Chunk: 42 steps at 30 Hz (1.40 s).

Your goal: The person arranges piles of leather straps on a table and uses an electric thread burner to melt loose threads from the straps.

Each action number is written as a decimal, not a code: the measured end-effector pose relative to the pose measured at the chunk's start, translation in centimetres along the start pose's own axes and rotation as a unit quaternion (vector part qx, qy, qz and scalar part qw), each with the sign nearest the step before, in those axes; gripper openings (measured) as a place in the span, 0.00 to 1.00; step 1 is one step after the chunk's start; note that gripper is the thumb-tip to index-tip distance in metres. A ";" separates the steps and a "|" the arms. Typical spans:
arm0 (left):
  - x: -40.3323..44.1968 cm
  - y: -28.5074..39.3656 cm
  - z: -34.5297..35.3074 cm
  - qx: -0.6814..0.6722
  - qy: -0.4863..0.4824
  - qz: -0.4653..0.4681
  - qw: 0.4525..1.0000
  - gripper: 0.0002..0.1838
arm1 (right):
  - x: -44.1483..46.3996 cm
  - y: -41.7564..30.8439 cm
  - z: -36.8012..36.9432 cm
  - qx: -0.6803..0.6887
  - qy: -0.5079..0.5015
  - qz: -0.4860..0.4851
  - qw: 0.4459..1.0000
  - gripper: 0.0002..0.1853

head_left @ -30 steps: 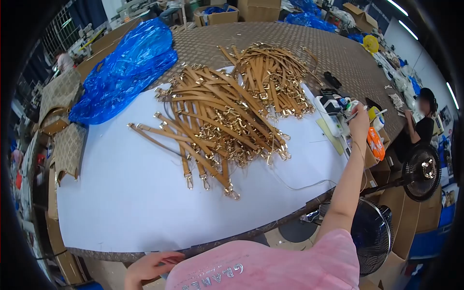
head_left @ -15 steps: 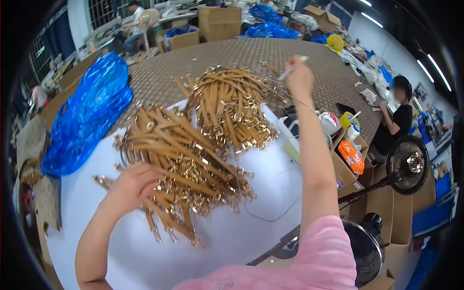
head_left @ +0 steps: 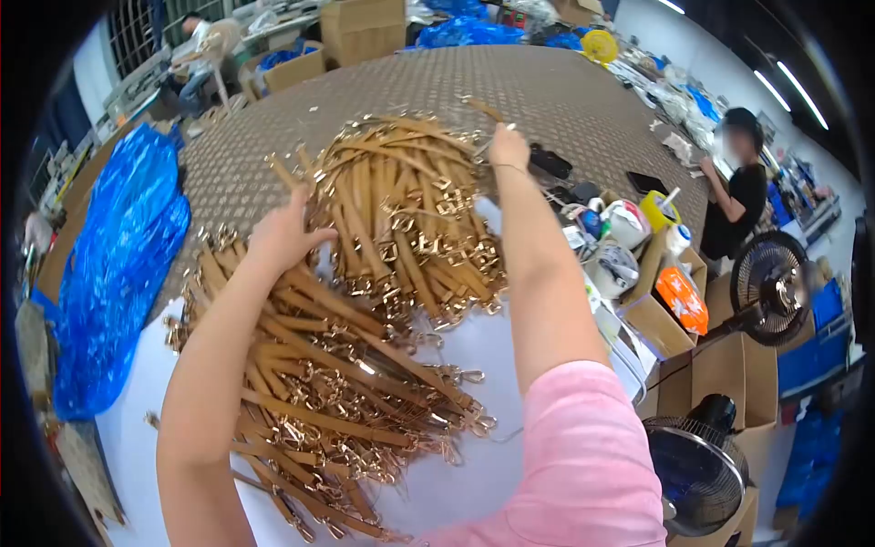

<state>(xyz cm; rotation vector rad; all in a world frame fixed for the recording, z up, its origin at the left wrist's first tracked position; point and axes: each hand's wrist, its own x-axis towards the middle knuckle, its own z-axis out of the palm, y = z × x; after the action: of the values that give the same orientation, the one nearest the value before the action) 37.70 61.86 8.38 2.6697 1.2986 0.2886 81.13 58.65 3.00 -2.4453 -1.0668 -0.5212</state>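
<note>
Plainly, I see narrow tan straps [head_left: 392, 196] with shiny gold clasps [head_left: 387, 252], heaped in two piles across a white sheet [head_left: 132, 474] and patterned table [head_left: 365, 87]. The far pile's straps mostly run lengthwise toward the camera, clasps nearest; the near pile's slant from far left to near right. The left hand [head_left: 284, 232] spreads its thumb over them, grip unclear. The right hand [head_left: 509, 150] curls at a loose strap's [head_left: 485, 110] end; I cannot tell whether it grips.

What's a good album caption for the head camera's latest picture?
Left hand and right hand stretched across a table heaped with tan straps.
</note>
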 end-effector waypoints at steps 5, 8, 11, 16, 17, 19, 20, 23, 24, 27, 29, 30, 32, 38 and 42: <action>0.8 -0.8 -0.6 0.073 -0.089 -0.040 0.993 0.32 | 0.5 0.6 1.4 0.056 -0.009 -0.052 0.997 0.10; 0.9 -1.2 -1.1 0.088 -0.098 -0.065 0.989 0.24 | 0.2 0.3 0.5 -0.013 -0.001 -0.047 0.999 0.10; 1.1 -2.6 -2.1 0.088 -0.133 -0.114 0.981 0.22 | -0.1 -1.6 -2.5 -0.083 0.027 -0.047 0.995 0.10; 2.4 -6.2 -2.3 0.043 -0.277 -0.222 0.934 0.21 | -3.1 -4.7 -12.3 -0.091 -0.091 -0.141 0.982 0.10; 2.4 -6.1 -1.6 0.040 -0.279 -0.216 0.935 0.21 | -4.0 -4.8 -13.5 -0.115 -0.144 -0.159 0.970 0.10; 2.7 -5.6 -0.5 0.112 -0.141 -0.208 0.962 0.19 | -6.2 -4.9 -15.1 -0.134 -0.183 -0.172 0.959 0.12; 2.8 -5.6 -0.2 0.149 -0.068 -0.203 0.965 0.18 | -6.8 -5.4 -15.1 -0.134 -0.180 -0.167 0.960 0.12; 3.3 -6.3 3.2 0.170 0.106 -0.136 0.970 0.15 | -7.4 -5.2 -12.2 -0.002 -0.037 -0.076 0.996 0.11; 3.8 -6.5 3.8 0.176 0.194 -0.103 0.960 0.14 | -6.6 -4.8 -9.7 0.029 -0.001 -0.064 0.998 0.11; 4.9 -6.9 3.6 0.125 0.109 -0.118 0.979 0.14 | -5.7 -4.8 -5.7 0.076 0.007 -0.037 0.996 0.12; 5.2 -6.2 3.2 0.101 0.063 -0.111 0.987 0.13 | -6.5 -4.6 -3.9 0.105 0.007 -0.021 0.994 0.13; 5.1 -5.6 2.4 0.148 0.031 -0.080 0.985 0.15 | -6.3 -4.6 -3.3 0.105 0.017 -0.024 0.994 0.16; 6.0 -4.2 1.3 0.192 -0.001 -0.032 0.981 0.16 | -5.8 -4.0 -2.4 0.097 -0.058 0.000 0.994 0.19; 9.6 -1.2 -0.9 -0.360 0.120 -0.161 0.911 0.14 | -4.6 -3.1 -1.0 0.155 -0.064 -0.010 0.986 0.17; 12.8 -5.3 -0.7 0.039 0.255 -0.067 0.964 0.15 | -4.2 -3.6 -1.1 0.152 -0.060 0.018 0.986 0.16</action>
<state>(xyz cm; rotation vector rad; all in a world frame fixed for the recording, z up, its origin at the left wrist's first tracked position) 41.26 75.30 9.17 2.6486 1.6433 0.9777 75.56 57.82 2.68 -2.2423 -1.0611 -0.1841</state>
